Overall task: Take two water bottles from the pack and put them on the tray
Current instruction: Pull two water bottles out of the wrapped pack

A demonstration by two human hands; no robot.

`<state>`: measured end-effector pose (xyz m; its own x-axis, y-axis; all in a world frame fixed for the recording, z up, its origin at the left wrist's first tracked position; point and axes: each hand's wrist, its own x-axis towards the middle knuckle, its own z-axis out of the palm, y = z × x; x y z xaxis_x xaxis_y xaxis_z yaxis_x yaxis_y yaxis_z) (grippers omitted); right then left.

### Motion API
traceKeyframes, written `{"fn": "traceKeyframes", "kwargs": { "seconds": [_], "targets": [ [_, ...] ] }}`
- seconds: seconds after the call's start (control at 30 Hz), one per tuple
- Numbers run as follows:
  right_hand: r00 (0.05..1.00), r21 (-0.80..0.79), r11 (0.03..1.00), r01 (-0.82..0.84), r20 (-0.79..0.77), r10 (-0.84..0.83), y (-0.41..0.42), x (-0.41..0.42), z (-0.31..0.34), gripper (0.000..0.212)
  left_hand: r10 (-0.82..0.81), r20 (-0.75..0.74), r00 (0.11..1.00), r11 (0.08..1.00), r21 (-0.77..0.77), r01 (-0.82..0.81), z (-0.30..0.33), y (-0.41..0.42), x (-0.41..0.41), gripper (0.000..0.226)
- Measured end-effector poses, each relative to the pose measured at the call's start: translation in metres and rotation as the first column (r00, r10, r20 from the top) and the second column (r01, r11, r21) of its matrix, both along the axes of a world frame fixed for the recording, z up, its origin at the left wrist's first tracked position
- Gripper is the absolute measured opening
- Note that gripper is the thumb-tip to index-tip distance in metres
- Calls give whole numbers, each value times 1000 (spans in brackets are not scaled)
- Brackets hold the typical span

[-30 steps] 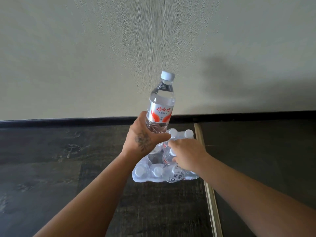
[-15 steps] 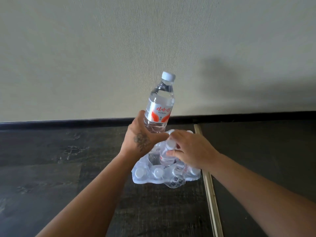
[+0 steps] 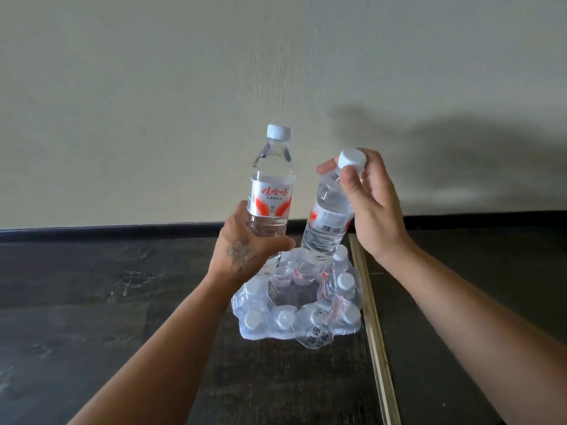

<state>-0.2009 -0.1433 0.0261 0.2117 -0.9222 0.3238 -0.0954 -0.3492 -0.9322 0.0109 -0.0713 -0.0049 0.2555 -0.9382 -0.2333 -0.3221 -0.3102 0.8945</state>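
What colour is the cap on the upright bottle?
White, on the upright bottle; its cap shows in the head view.

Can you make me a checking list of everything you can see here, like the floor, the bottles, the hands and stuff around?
Surface: dark floor with a pale strip.
Job's things: torn pack on the floor; upright bottle and tilted bottle, both lifted. No tray in view.
Clutter: nothing seen.
Grippers: left hand grips the upright bottle low down; right hand pinches the tilted bottle by its cap.
Cables: nothing seen.
Surroundings: pale wall, dark baseboard.
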Motion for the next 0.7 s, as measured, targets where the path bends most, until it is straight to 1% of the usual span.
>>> {"fn": "traceKeyframes", "kwargs": {
  "seconds": [0.13, 0.23, 0.43, 0.53, 0.63, 0.7],
  "targets": [
    [999, 29, 999, -43, -21, 43, -5, 3, 0, 16, 2, -103, 995, 1000, -2, -2, 4, -1, -8, 65],
    [995, 70, 995, -72, -57, 76, -3, 4, -10, 22, 4, -179, 984, 1000, -19, -8, 3, -1, -11, 62],
    [990, 102, 990, -102, -85, 111, -4, 1, -12, 24, -20, -241, 970, 999, -46, 9, -3, 0, -12, 58],
    [988, 209, 970, -121, -66, 138, -7, -3, -11, 34, -29, -243, 970, 999, -49, 17, -2, -1, -15, 57],
    [973, 338, 921, -193, -56, 225, -14, -8, -17, 44, -37, -289, 957, 999, -34, 29, -4, -2, -14, 57],
    [960, 405, 887, -220, -74, 271, -15, -11, -25, 61, -60, -282, 958, 998, -30, 53, -5, -2, -14, 58]
  ]
}}
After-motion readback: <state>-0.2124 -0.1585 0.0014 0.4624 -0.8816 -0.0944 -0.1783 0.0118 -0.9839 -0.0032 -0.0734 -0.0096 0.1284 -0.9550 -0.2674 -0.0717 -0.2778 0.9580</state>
